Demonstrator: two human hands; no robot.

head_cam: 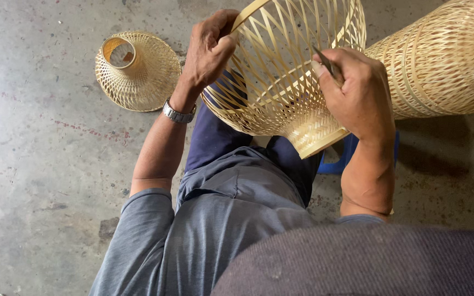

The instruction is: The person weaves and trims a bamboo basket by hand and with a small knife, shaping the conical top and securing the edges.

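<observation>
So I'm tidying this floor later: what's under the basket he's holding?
Under the basket are the person's dark-trousered legs and a blue stool, mostly covered. The floor beneath them is hidden.

open floor (pixel 39 181) left, tall basket (pixel 445 60) right

A small cone-shaped woven bamboo shade (pixel 136 70) lies on the grey concrete floor (pixel 39 164) at the upper left, its narrow ringed opening facing up. At the upper right a large, densely woven bamboo basket (pixel 440 60) lies on its side and runs out of view. A blue plastic stool (pixel 340 161) shows partly beneath the seated person. Faint red flecks and dark stains mark the floor.
</observation>
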